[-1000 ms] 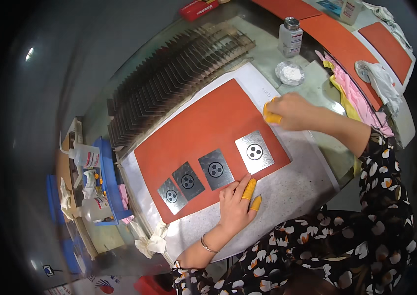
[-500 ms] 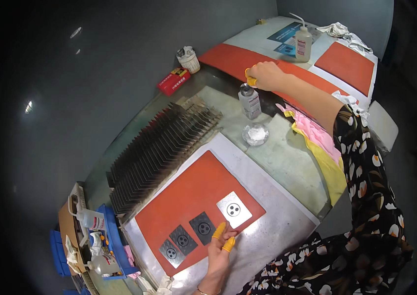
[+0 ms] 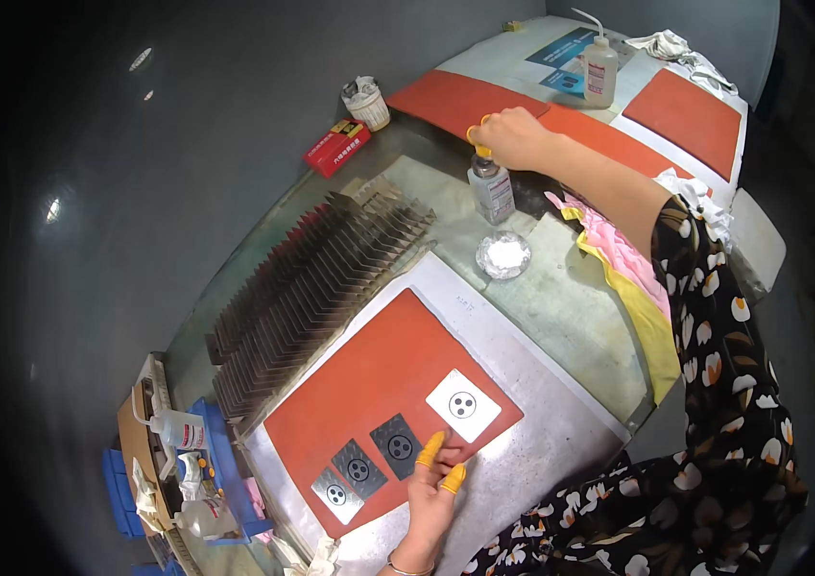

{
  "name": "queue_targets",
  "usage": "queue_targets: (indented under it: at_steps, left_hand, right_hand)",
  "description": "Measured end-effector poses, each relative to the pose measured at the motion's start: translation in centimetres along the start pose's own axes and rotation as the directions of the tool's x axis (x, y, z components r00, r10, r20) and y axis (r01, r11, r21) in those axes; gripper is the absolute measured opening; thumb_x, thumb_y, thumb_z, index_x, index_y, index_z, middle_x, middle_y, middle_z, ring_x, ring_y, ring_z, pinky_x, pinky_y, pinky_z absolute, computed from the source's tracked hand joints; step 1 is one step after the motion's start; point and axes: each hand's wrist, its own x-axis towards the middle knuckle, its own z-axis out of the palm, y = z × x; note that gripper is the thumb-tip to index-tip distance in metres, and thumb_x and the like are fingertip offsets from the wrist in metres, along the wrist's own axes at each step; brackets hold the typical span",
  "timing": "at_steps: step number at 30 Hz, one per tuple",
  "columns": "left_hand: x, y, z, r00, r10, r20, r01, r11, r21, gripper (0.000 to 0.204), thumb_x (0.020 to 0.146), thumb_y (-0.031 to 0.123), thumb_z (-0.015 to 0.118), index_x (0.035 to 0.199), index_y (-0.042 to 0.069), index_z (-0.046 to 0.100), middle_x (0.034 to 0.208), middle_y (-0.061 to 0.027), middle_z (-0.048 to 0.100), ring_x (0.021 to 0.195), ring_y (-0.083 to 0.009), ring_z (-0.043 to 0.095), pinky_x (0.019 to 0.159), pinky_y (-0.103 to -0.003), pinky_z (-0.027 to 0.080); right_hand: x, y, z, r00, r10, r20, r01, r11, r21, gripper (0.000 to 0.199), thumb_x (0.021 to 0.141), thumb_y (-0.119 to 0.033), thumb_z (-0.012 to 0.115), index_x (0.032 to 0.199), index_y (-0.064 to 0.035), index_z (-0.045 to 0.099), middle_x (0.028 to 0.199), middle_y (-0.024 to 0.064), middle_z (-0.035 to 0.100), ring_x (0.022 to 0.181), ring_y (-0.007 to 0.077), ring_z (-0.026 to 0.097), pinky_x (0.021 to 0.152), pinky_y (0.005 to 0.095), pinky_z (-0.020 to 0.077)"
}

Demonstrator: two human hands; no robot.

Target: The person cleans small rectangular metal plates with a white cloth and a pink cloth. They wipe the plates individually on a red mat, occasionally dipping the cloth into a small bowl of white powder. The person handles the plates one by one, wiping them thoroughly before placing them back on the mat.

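My right hand (image 3: 515, 140), yellow finger cots on its fingertips, is closed at the dark top of a clear squarish bottle (image 3: 494, 195). What its fingers hold, if anything, is hidden. My left hand (image 3: 432, 494) also wears yellow finger cots. Its fingers are apart, near the lower edge of a bright square plate (image 3: 470, 393) with a round three-dot mark. Left of that plate, a dark plate (image 3: 393, 427), another dark plate (image 3: 354, 451) and a smaller silvery plate (image 3: 331, 488) lie in a row on an orange mat (image 3: 359, 360).
A glass dish (image 3: 503, 255) with white contents stands before the bottle. Upright dark plates fill a rack (image 3: 316, 298) beyond the mat. Pink and yellow cloths (image 3: 619, 278) hang at the right edge. A red box (image 3: 337, 149), a white tub (image 3: 366, 104) and a spout bottle (image 3: 600, 75) stand farther back.
My right hand has shifted slightly left over the bottle's top. The left hand stays beside the bright plate. The whole view has moved a little.
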Motion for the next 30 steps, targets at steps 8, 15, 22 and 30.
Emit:
queue_targets:
  at_steps: [8,15,22,30]
  left_hand:
    - [2.4,2.4,-5.0,0.948,0.291,0.128,-0.233,0.365,0.901,0.099,0.050,0.025,0.083,0.129,-0.001,0.031,0.133,-0.0176,0.033,0.125,-0.0360,0.027,0.103,-0.044,0.022]
    - [3.7,2.8,-6.3,0.980,0.101,0.169,-0.194,0.356,0.914,0.101,0.046,0.023,0.085,0.130,0.002,0.033,0.127,-0.0158,0.035,0.120,-0.0334,0.031,0.100,-0.042,0.026]
    - [3.8,2.7,-6.6,0.992,0.040,0.117,-0.123,0.386,0.914,0.100,0.046,0.021,0.086,0.130,0.003,0.034,0.121,-0.0142,0.035,0.113,-0.0325,0.034,0.097,-0.040,0.029]
    - [3.8,2.9,-6.3,0.991,0.036,0.125,-0.129,0.414,0.901,0.096,0.047,0.021,0.085,0.128,0.002,0.037,0.118,-0.0145,0.036,0.110,-0.0324,0.034,0.096,-0.039,0.030]
  right_hand:
    - [-10.1,-0.8,1.4,0.944,0.168,0.283,-0.239,0.941,0.240,0.019,0.069,-0.017,0.065,0.086,-0.0073,0.061,0.076,0.0119,0.063,0.080,0.0304,0.061,0.067,0.0415,0.0480]
    - [-11.5,-2.3,7.4,0.942,0.131,0.309,-0.262,0.863,0.432,0.022,0.068,-0.018,0.068,0.087,-0.0084,0.062,0.077,0.0130,0.063,0.083,0.0310,0.060,0.082,0.0455,0.0406]
    - [-10.4,-2.7,7.2,0.923,0.129,0.363,-0.279,0.874,0.398,0.018,0.070,-0.017,0.064,0.086,-0.0105,0.064,0.079,0.0124,0.063,0.081,0.0299,0.061,0.075,0.0426,0.0393]
    - [-10.7,-2.5,7.7,0.923,0.136,0.361,-0.293,0.856,0.425,0.023,0.065,-0.018,0.070,0.086,-0.0085,0.062,0.076,0.0140,0.063,0.080,0.0312,0.061,0.087,0.0516,0.0355]
